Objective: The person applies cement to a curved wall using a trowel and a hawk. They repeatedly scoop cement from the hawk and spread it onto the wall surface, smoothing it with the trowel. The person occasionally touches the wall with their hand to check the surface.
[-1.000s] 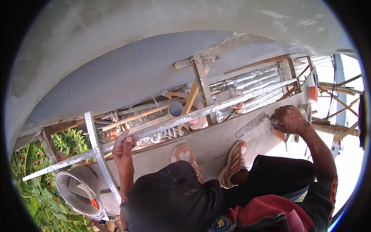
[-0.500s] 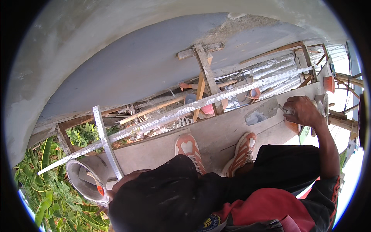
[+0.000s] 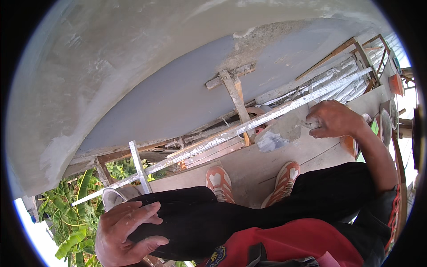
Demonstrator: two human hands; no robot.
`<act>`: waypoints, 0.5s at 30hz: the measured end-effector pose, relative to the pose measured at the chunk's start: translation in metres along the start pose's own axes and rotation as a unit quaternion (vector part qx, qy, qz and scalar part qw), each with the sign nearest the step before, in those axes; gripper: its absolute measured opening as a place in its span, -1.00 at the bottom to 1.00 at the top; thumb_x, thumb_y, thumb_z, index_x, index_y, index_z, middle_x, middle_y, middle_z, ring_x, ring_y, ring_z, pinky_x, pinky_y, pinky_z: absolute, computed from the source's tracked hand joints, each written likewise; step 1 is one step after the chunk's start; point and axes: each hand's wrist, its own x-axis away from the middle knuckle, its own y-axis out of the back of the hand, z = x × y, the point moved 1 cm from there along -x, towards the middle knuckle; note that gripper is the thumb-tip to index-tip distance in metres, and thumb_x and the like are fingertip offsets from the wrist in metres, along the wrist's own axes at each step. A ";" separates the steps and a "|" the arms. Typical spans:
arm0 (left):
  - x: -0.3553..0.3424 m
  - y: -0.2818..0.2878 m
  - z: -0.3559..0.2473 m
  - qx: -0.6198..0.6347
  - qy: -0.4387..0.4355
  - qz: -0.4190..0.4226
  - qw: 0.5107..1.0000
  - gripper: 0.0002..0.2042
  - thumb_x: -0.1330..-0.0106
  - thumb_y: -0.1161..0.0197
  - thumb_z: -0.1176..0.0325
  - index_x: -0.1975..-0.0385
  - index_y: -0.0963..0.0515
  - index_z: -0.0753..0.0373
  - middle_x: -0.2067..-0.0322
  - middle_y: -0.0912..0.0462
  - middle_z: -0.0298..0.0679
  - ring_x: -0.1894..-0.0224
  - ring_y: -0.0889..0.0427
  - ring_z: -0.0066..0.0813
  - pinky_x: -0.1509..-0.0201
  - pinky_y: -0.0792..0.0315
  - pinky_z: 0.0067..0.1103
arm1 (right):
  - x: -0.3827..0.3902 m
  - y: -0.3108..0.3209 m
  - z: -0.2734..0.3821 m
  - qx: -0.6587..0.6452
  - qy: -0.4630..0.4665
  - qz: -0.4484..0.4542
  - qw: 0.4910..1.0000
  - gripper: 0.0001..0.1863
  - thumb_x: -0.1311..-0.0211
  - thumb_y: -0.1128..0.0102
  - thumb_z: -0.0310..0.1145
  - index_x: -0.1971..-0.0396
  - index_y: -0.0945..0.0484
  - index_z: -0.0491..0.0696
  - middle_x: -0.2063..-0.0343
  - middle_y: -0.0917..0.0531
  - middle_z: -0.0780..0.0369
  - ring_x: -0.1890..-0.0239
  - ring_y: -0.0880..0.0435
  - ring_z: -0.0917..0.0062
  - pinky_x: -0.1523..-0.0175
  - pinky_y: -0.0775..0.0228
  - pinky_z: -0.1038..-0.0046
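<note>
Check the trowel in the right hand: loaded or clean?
Loaded: grey mortar coats the trowel blade, held flat in the right hand.

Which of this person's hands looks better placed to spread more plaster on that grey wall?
The right hand, most likely. It grips the handle of the plastering trowel, raised in front of the grey wall. The left hand holds no tool and rests low on the person's black trouser leg.

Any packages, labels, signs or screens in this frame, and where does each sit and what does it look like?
No packages, signs or screens show.
Round badge: on the red shirt at the lower edge, dark with yellow, partly hidden.
Trowel: held by the right hand over the platform, flat grey blade smeared with plaster, no label.
Left hand: rests on the black trouser knee.
</note>
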 end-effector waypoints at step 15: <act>-0.141 -0.038 -0.048 -0.230 -0.085 0.181 0.952 -0.28 -0.47 -0.48 -0.01 -0.51 -0.49 0.25 -0.31 -0.70 0.08 -0.34 -0.66 0.09 -0.43 -0.52 -0.17 | -0.015 0.034 0.023 0.004 0.071 0.015 0.997 -0.68 -0.13 -0.43 -0.22 0.25 -0.81 -0.18 0.37 -0.79 -0.03 0.18 -0.78 -0.02 0.04 -0.57 -0.01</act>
